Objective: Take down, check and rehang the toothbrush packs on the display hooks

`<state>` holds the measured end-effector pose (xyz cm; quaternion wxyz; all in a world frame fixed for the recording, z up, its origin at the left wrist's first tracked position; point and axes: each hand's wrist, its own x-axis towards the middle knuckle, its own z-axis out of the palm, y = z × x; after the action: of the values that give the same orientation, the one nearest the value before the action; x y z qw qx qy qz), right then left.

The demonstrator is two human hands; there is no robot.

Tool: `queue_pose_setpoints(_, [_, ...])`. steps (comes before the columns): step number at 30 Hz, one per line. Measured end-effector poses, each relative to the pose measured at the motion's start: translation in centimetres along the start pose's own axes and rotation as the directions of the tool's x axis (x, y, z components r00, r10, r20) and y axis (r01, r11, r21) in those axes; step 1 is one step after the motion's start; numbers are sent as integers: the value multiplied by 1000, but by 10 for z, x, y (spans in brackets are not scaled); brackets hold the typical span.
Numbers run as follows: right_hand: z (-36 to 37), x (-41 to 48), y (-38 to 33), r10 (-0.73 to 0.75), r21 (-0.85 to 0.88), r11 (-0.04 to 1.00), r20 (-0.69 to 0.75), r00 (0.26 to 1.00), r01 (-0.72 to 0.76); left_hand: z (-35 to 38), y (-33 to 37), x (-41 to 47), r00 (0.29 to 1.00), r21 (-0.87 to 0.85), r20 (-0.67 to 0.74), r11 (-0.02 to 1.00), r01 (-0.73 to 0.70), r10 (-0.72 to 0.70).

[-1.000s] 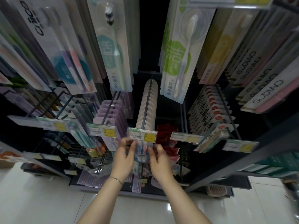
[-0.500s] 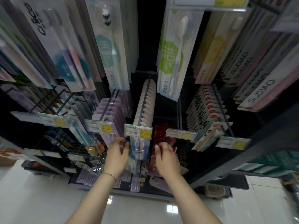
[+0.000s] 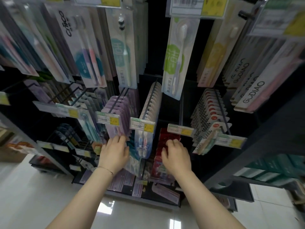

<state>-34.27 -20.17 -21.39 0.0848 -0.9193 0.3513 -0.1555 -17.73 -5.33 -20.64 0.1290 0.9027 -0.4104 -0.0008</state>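
Both hands have spread apart off the clear twin toothbrush pack (image 3: 143,142).
Left hand (image 3: 113,154) and right hand (image 3: 175,157) hang loosely curled, empty; light, stiff, slippery blister, best pinched at its card top.

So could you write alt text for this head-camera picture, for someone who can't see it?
Two bare hands reach into a shop display of hanging toothbrush packs: the left hand beside a row of purple packs, the right hand in front of red packs. Between them hangs a clear twin toothbrush pack under a yellow price tag.
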Motion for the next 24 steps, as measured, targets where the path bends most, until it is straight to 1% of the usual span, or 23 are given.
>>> queue_pose_setpoints(5, [-9, -3, -9, -13, 17, 1000, -41, 999, 14, -5, -6, -5, 999, 23, -14, 999, -31, 31])
queue_pose_setpoints(11, [-14, -13, -32, 28, 6, 1000, -102, 994, -27, -13, -19, -3, 996, 14, 18, 996, -90, 90])
queue_pose_setpoints(17, [-15, -25, -77, 42, 27, 999, -98, 994, -39, -29, -44, -10, 985, 19, 107, 990, -142, 139])
queue_pose_setpoints(24, [-5, -26, -138, 13, 26, 1000, -76, 997, -11, -56, -87, -17, 977, 47, 143, 985, -168, 160])
